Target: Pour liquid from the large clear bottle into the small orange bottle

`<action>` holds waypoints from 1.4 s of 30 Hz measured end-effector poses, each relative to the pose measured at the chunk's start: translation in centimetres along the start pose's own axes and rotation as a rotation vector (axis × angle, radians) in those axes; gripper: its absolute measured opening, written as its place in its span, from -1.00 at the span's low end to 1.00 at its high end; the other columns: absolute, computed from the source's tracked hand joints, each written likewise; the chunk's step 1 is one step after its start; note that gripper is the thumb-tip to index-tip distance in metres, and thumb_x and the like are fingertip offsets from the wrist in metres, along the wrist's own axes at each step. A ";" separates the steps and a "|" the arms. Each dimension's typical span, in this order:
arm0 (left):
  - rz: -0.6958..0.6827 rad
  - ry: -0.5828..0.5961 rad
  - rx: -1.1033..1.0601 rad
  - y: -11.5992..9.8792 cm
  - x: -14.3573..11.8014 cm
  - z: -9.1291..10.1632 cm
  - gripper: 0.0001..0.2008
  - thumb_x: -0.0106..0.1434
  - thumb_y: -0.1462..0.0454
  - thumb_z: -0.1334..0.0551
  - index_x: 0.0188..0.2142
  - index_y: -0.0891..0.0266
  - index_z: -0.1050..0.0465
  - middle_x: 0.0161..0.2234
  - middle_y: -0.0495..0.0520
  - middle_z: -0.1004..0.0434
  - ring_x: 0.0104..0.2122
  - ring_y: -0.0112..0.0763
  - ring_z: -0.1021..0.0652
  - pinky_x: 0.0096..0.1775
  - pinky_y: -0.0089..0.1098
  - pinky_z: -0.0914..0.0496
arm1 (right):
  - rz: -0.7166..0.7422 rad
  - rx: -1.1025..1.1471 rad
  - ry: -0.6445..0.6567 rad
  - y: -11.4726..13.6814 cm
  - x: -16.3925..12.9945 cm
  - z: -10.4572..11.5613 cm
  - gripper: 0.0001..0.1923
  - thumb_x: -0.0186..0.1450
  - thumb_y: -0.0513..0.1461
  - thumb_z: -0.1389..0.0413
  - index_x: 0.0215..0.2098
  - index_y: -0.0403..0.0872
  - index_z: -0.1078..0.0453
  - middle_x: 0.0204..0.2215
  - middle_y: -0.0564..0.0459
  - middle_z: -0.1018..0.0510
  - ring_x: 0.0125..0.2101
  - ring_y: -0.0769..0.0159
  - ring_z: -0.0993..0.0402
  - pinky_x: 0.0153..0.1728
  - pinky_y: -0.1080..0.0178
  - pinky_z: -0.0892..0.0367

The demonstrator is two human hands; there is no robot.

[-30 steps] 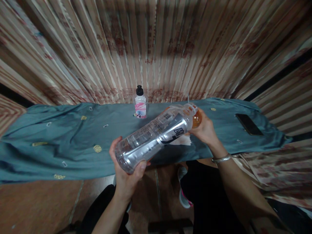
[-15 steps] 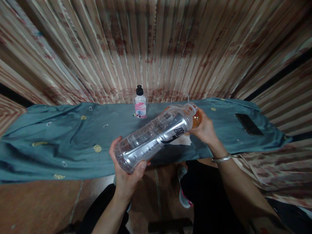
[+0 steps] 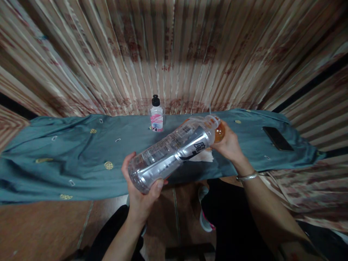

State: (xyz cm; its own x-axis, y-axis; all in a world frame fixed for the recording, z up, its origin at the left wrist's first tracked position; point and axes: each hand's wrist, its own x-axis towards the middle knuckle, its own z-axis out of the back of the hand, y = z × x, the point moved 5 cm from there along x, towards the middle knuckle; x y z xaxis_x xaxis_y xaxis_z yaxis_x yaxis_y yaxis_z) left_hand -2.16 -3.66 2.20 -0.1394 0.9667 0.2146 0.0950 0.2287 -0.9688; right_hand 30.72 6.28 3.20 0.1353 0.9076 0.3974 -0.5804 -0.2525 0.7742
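Note:
My left hand is wrapped round the base of a large clear plastic bottle with a silver label. The bottle is tilted, its uncapped neck pointing up and right. My right hand closes on an orange see-through container right beside the bottle's mouth; its exact kind cannot be made out, as the large bottle and my fingers cover much of it. A white paper sheet shows partly below the bottle's neck.
A small clear bottle with a black cap and pink label stands behind on the green patterned cloth. At the right lies a black phone. A pleated curtain closes off the far side.

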 end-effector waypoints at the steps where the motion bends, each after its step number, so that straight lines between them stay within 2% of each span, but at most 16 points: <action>1: -0.001 -0.001 -0.004 0.0 0.0 0.0 -0.10 0.09 0.08 -0.52 0.26 0.08 -0.04 0.03 0.20 -0.44 -0.37 -0.22 -0.64 -0.50 -0.19 -0.66 | 0.000 0.005 0.001 0.0 0.0 0.0 -0.07 -0.04 -0.11 -0.46 0.27 0.04 -0.31 0.14 -0.10 -0.63 0.14 -0.14 -0.59 0.24 -0.17 -0.43; 5: -0.006 -0.011 -0.001 0.1 0.1 0.1 -0.11 0.08 0.10 -0.53 0.26 0.06 -0.06 0.05 0.19 -0.40 -0.34 -0.19 -0.65 -0.49 -0.19 -0.66 | 0.001 0.007 0.001 0.1 0.1 0.0 -0.07 -0.05 -0.10 -0.45 0.26 0.00 -0.32 0.12 -0.13 -0.64 0.13 -0.17 -0.60 0.23 -0.20 -0.43; 13: -0.048 0.000 0.004 0.0 0.1 0.1 -0.13 0.11 0.08 -0.52 0.26 0.04 -0.06 0.02 0.18 -0.43 -0.37 -0.28 -0.63 -0.50 -0.27 -0.64 | 0.002 0.005 0.001 -0.2 0.0 0.0 -0.06 -0.05 -0.10 -0.46 0.28 0.03 -0.30 0.12 -0.10 -0.64 0.12 -0.15 -0.60 0.22 -0.19 -0.44; 18: -0.027 0.010 0.020 0.1 0.0 0.2 -0.12 0.12 0.08 -0.52 0.28 0.04 -0.05 0.07 0.21 -0.41 -0.31 -0.23 -0.64 -0.48 -0.26 -0.66 | 0.015 0.007 0.013 -0.2 0.0 0.0 -0.07 -0.02 -0.10 -0.46 0.29 0.05 -0.30 0.12 -0.08 -0.64 0.11 -0.13 -0.61 0.21 -0.17 -0.46; 24: -0.066 -0.074 -0.023 -1.0 0.3 -0.6 -0.16 0.06 0.08 -0.53 0.20 0.09 -0.11 -0.08 0.09 -0.46 -0.47 -0.34 -0.61 -0.57 -0.31 -0.60 | 0.000 -0.006 -0.008 0.2 0.0 0.0 -0.07 -0.05 -0.11 -0.45 0.27 0.03 -0.32 0.11 -0.09 -0.65 0.13 -0.16 -0.59 0.24 -0.20 -0.43; 30: -0.043 0.018 0.009 0.0 0.0 0.0 -0.12 0.13 0.08 -0.52 0.28 0.04 -0.04 0.03 0.18 -0.43 -0.36 -0.27 -0.64 -0.50 -0.26 -0.65 | -0.006 -0.014 -0.004 0.5 -0.1 0.1 -0.07 -0.06 -0.13 -0.44 0.27 0.01 -0.32 0.10 -0.10 -0.65 0.14 -0.18 -0.58 0.24 -0.20 -0.42; 36: -0.070 0.027 0.022 0.2 0.0 0.2 -0.13 0.14 0.06 -0.51 0.30 -0.01 -0.07 0.04 0.17 -0.44 -0.33 -0.26 -0.63 -0.50 -0.29 -0.63 | 0.009 0.011 -0.018 0.2 0.0 0.0 -0.08 -0.06 -0.10 -0.46 0.25 0.03 -0.33 0.10 -0.09 -0.65 0.11 -0.14 -0.61 0.22 -0.17 -0.45; 42: -0.051 0.009 0.030 0.0 0.0 0.2 -0.11 0.12 0.04 -0.53 0.29 0.04 -0.07 -0.01 0.17 -0.45 -0.33 -0.22 -0.63 -0.50 -0.29 -0.61 | 0.012 0.003 0.005 0.1 -0.1 -0.1 -0.09 -0.02 -0.12 -0.44 0.27 0.04 -0.31 0.10 -0.07 -0.66 0.11 -0.13 -0.61 0.21 -0.16 -0.47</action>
State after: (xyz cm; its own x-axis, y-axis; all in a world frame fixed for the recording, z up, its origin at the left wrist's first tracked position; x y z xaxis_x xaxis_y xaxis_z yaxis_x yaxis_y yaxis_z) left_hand -2.32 -3.65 2.24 -0.1340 0.9548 0.2652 0.0579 0.2747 -0.9598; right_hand 30.59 6.22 3.16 0.1248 0.9060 0.4044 -0.5795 -0.2643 0.7709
